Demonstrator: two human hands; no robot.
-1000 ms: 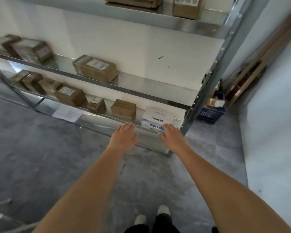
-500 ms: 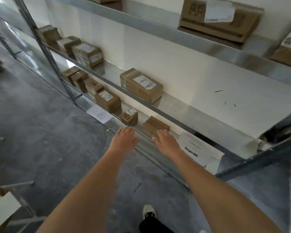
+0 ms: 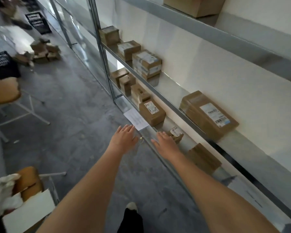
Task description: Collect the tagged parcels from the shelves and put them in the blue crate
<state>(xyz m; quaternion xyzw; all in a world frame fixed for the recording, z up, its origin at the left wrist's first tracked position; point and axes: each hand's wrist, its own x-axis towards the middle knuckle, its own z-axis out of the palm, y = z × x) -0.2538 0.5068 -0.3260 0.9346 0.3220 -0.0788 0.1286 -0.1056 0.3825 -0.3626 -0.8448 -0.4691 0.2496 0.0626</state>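
Both hands, left hand (image 3: 124, 137) and right hand (image 3: 165, 144), flat, empty; view has swung along the grey metal shelf (image 3: 160, 132) edge to a small labelled brown cardboard parcel (image 3: 175, 134); next pick.

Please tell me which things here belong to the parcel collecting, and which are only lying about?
Job: labelled parcels on the shelves; left hand and right hand, holding nothing.

Lying about: paper sheet, black crates, box pile on the floor.
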